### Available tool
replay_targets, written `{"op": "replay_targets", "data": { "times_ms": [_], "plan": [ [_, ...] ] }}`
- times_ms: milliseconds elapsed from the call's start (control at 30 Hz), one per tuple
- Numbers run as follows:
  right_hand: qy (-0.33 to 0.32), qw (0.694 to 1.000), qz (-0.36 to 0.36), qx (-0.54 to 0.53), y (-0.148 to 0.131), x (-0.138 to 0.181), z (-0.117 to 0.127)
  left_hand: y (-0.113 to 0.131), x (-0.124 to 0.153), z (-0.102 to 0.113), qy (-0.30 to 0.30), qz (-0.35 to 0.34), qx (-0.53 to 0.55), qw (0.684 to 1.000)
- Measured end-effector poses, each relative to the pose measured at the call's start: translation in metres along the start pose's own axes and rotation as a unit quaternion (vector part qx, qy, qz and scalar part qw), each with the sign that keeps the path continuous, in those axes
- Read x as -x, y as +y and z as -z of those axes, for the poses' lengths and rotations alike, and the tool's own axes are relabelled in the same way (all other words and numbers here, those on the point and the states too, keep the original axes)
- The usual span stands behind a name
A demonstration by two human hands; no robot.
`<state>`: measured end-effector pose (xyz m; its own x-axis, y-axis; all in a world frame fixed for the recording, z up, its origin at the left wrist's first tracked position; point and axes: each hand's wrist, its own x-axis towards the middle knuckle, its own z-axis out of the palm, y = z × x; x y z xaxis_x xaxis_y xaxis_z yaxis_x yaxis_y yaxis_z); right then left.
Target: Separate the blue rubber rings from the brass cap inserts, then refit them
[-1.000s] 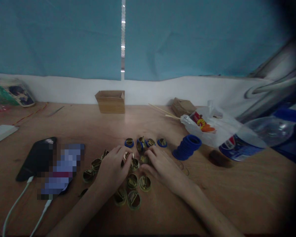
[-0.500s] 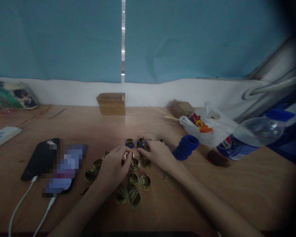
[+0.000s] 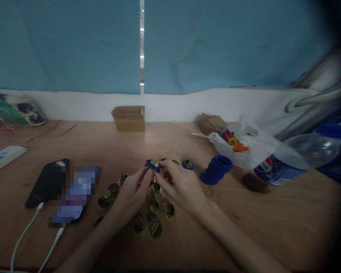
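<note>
My left hand (image 3: 133,191) and my right hand (image 3: 182,184) meet over the middle of the table. Between their fingertips they hold a tilted, round brass-coloured piece with a blue rim (image 3: 152,166). Fingers hide part of it. Several similar round metal pieces, each with a bar across its face, lie about the hands, such as a brass piece (image 3: 155,229) in front and a brass piece (image 3: 104,201) to the left. Beyond my right hand is a blue-rimmed piece (image 3: 188,163). A stack of blue rings (image 3: 216,169) leans to the right of it.
Two phones, a black one (image 3: 47,183) and a lit one (image 3: 76,193), lie at left with white cables. An open cardboard box (image 3: 129,121) stands at the back. At right are a plastic bag (image 3: 252,146) and a Pepsi bottle (image 3: 284,167) lying tilted.
My right hand has moved left and towards me to meet my left hand. A blue-rimmed piece is now held up between both hands' fingertips. The view has shifted slightly.
</note>
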<state>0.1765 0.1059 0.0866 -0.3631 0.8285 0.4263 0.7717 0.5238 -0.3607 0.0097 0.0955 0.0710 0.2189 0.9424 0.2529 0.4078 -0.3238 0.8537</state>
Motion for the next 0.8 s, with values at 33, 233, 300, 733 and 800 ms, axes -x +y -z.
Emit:
{"op": "replay_targets", "data": {
  "times_ms": [33,233,300,733,800],
  "plan": [
    [0.018,0.999,0.031,0.002,-0.002,0.002,-0.001,0.001,0.0,0.001,-0.015,0.02,0.071,0.997],
    [0.085,0.987,0.134,-0.008,0.0,0.008,-0.002,-0.007,-0.003,0.003,-0.065,0.105,0.36,0.925],
    [0.091,0.986,0.135,-0.044,0.0,0.009,0.001,-0.008,-0.004,0.004,-0.056,0.099,0.358,0.927],
    [-0.047,0.934,-0.034,-0.352,0.01,0.003,0.024,-0.004,-0.003,0.006,-0.071,0.119,0.38,0.914],
    [-0.079,0.908,-0.046,-0.409,0.011,0.003,0.024,-0.005,-0.003,0.008,-0.074,0.125,0.377,0.915]
  ]
}}
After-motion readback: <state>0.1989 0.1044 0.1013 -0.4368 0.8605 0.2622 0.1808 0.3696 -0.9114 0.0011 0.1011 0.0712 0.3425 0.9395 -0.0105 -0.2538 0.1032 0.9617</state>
